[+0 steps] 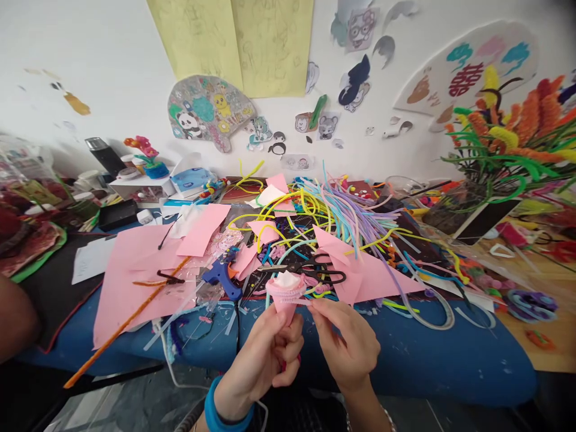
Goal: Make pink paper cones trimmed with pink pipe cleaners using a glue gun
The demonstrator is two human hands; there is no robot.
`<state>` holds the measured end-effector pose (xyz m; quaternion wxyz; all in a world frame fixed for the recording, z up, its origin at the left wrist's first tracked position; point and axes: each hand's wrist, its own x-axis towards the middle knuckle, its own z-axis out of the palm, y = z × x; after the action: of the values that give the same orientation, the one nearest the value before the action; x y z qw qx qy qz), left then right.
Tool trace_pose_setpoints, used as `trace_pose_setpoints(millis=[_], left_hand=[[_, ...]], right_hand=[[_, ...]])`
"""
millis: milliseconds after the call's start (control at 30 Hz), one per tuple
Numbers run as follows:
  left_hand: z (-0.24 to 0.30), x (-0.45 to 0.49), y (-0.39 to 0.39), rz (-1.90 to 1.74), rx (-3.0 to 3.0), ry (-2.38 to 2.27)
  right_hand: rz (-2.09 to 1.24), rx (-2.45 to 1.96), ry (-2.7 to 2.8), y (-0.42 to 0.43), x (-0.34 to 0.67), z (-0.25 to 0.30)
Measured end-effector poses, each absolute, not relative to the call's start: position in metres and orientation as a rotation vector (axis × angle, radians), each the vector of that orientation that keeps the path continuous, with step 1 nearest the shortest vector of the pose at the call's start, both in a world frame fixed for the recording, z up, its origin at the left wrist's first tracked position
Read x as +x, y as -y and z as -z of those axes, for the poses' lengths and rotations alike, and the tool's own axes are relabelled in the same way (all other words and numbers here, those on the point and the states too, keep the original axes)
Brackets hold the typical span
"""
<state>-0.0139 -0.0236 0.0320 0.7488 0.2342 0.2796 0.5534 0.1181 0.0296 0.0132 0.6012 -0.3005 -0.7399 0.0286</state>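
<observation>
My left hand is closed around the lower part of a small pink paper cone with white tissue at its top and a pink fuzzy band round its rim. My right hand pinches the end of a pink pipe cleaner at the cone's right side. Both hands are held just in front of the blue table edge. A blue band sits on my left wrist.
Black scissors and a blue glue gun lie just behind the cone. Pink paper sheets, a heap of coloured pipe cleaners and an orange pipe cleaner cover the table. A pipe-cleaner flower arrangement stands at the right.
</observation>
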Motion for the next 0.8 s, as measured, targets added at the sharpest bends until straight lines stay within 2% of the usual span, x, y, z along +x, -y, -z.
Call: trace_pose_setpoints(millis=[533,800], left_hand=[[-0.025,-0.010,0.022,-1.224,0.491,-0.678],[-0.022,-0.012,0.021,-1.215,0.388,-0.481]], right_hand=[[-0.178,-0.611,1.773,-0.024,0.114,-0.024],[-0.279,-0.589,1.751,-0.025,0.108,-0.031]])
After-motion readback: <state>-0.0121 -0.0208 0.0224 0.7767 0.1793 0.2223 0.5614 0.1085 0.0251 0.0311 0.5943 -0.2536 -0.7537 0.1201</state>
